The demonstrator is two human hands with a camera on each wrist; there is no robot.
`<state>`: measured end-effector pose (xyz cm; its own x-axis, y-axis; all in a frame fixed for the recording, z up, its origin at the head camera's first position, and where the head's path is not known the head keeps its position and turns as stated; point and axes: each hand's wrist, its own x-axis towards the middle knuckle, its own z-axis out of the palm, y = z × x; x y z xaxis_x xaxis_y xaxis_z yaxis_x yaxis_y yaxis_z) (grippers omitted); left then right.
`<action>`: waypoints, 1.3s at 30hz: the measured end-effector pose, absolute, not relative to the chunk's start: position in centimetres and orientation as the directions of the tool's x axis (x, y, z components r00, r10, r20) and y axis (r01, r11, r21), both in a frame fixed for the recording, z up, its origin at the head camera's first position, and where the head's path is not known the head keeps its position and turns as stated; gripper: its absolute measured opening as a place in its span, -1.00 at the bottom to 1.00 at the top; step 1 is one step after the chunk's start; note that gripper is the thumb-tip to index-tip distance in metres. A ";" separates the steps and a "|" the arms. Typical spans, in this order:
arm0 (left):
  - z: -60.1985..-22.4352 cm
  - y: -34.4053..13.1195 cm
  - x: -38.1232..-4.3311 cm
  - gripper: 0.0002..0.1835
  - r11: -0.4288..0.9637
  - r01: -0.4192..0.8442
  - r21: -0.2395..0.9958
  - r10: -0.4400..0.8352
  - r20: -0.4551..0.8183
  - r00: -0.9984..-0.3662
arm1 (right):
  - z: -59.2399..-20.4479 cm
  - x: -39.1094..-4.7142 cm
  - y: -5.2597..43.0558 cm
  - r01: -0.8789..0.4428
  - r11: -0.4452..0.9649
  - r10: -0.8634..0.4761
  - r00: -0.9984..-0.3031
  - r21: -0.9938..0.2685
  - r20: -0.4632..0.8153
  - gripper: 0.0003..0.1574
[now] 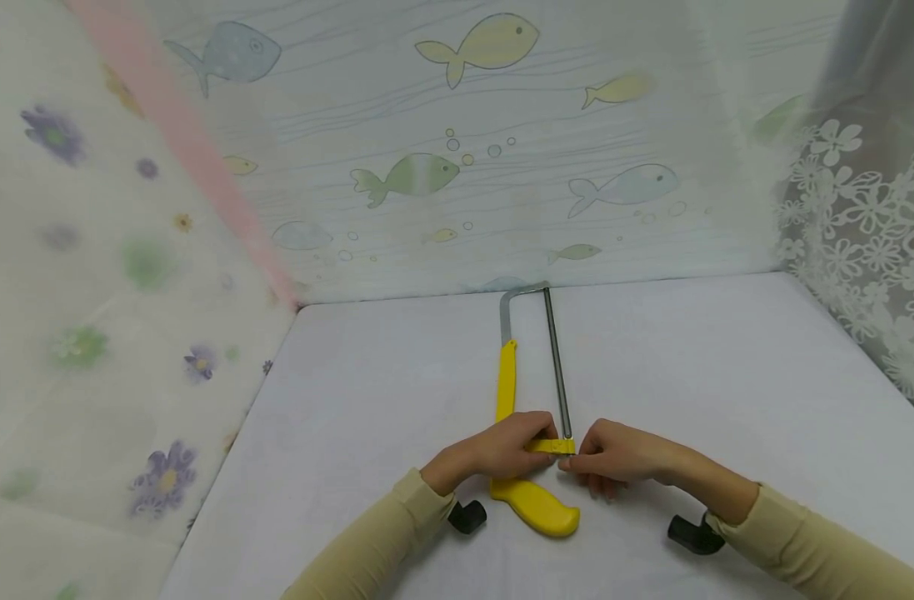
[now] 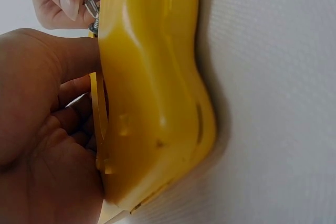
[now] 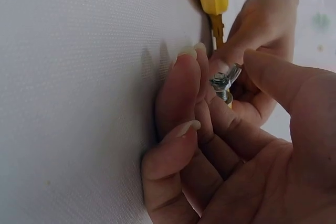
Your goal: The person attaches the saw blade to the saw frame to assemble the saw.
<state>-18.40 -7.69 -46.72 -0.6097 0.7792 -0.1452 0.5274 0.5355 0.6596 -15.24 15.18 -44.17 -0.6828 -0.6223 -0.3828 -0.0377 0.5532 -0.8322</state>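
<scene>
While a fish-print cloth (image 1: 464, 117) hangs across the back, a flowered cloth (image 1: 89, 275) with a pink border closes the left side and a lace curtain (image 1: 869, 183) the right. Between them: white-covered table (image 1: 689, 350). On it, near the middle, lies a hacksaw (image 1: 506, 375), long axis pointing away from the person; far end close to the table's back edge, yellow handle (image 1: 539, 510) toward the viewer. The blade (image 1: 557, 358) runs to the right of the frame, roughly alongside it. Two beige sleeves (image 1: 359, 546) enter from the lower corners. Left hand (image 1: 511, 446) comes in across the frame above the handle and grips the yellow crosspiece at the near end of the blade; left wrist view shows the thumb pressing on its near side, other fingers curled, tips partly hidden. Right hand (image 1: 625, 454) sits on the right of the crosspiece, just beside the left hand; thumb and forefinger pinch a wing nut, remaining fingers loosely bent next to the tabletop. Forefinger contact partly hidden. Black wrist mounts (image 1: 467, 517) show beneath both forearms. Smallest item noted: the metal wing nut (image 3: 234, 74), seated on a threaded screw (image 3: 222, 95) at the crosspiece; one wing meets the right thumb tip.
</scene>
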 end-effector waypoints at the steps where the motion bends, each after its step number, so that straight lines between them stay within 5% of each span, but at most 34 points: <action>1: -46.7 -7.7 -18.4 -0.88 0.535 0.528 0.659 0.779 -0.144 -0.610 | -44.2 -15.2 15.1 -0.035 0.555 -0.619 -0.686 -0.831 -0.384 -0.44; 26: -46.6 -7.7 -18.4 -0.88 0.535 0.524 0.663 0.780 -0.148 -0.608 | -44.0 -15.2 15.3 -0.028 0.551 -0.624 -0.677 -0.834 -0.389 -0.43; 39: -46.7 -7.7 -18.4 -0.88 0.546 0.524 0.654 0.774 -0.154 -0.614 | -43.8 -15.5 16.1 -0.080 0.546 -0.654 -0.663 -0.834 -0.364 -0.70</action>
